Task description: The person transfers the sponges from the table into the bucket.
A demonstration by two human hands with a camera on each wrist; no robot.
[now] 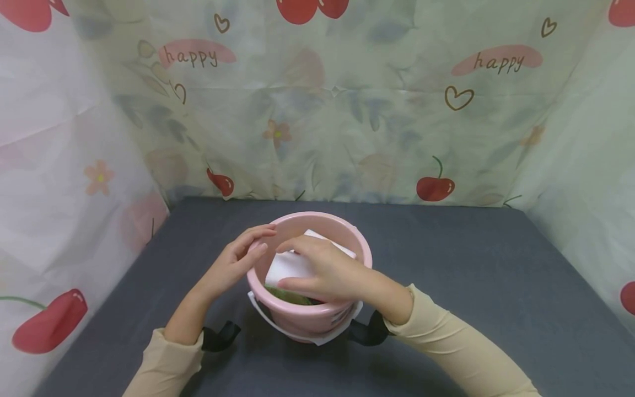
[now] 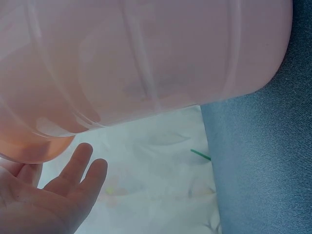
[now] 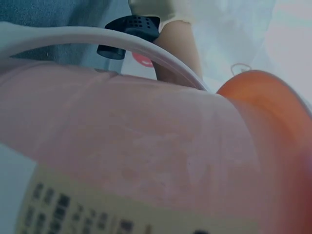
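Observation:
A pink bucket [image 1: 359, 242] with a white handle [image 1: 283, 331] hanging down its near side stands on the dark table. Inside lie a white flat-sided item [image 1: 288, 267], tilted, and something green [image 1: 290, 296] below it. My right hand [image 1: 327, 267] reaches over the near right rim into the bucket, thumb and fingers spread apart above the white item; whether they touch it is hard to tell. At the left rim is my left hand [image 1: 238, 262], its fingers loosely extended. In the left wrist view, the left hand [image 2: 53, 197] shows beside the bucket wall [image 2: 161, 58].
The dark table [image 1: 471, 275] extends around the bucket. Patterned cloth [image 1: 337, 110] closes off the back and both sides. A printed label [image 3: 87, 209] is on the bucket's outside. Black wrist straps [image 1: 220, 336] stick out near the bucket.

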